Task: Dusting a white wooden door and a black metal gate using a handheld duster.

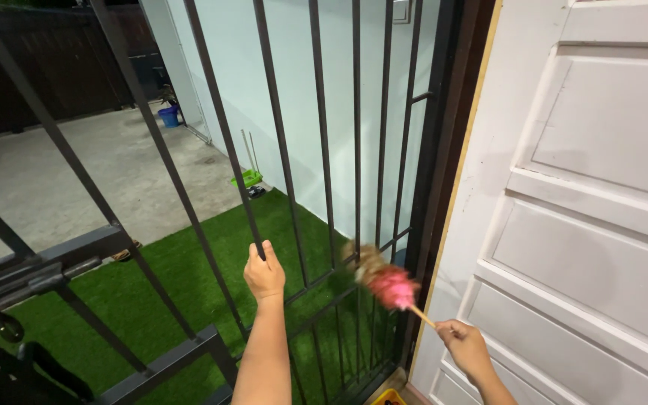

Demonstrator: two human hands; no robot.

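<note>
Left hand wrapped around one bar of the dark metal gate, steadying it. Right hand pinches the thin stick of a pink-and-brown feather duster, its head blurred against the lower bars near the frame. Upper bars and left section apparently not yet reached. White door crowds the right; artificial grass lies open beyond.

Overall light: artificial, fairly bright near the camera — night outside.
Source: cannot tell exactly; the white door and pale wall are evenly lit.
Dim zones: top left corner, dark fence and yard.
Shadows: soft, faint on the green turf.
Blur: feather duster smeared by motion — its brown tip indistinct.
Distortion: gate bars fan outward towards the left edge.
Glare: slight on the door panels.
</note>
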